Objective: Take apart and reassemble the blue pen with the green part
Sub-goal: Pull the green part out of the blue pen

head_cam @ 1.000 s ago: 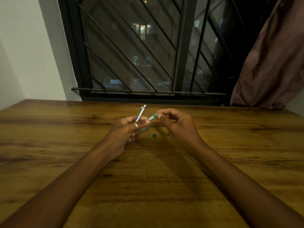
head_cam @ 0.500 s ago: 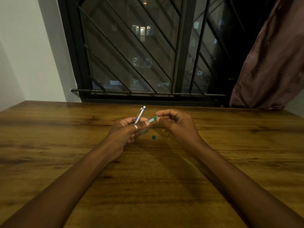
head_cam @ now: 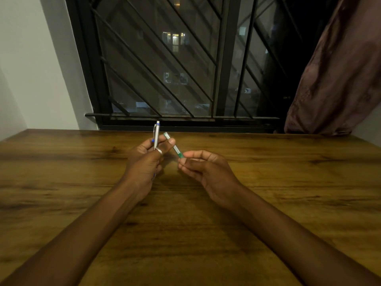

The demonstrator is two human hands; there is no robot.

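My left hand (head_cam: 144, 162) is closed around a silver pen body (head_cam: 156, 135) with blue trim, held nearly upright above the wooden table (head_cam: 185, 234). Its push-button end points up, and its lower end is hidden in my fist. My right hand (head_cam: 204, 170) pinches the lower end of a slim green-and-clear part (head_cam: 175, 148). That part slants up and to the left, and its upper end passes right by my left thumb tip. I cannot tell whether the thumb touches it.
A barred dark window (head_cam: 175, 69) runs along the table's far edge. A brown curtain (head_cam: 340, 75) hangs at the back right, and a white wall (head_cam: 31, 69) stands at the left.
My left hand has tipped the pen body more upright. My right hand drew back toward me and swung the green part to a steeper slant. The small green piece on the table is out of sight.
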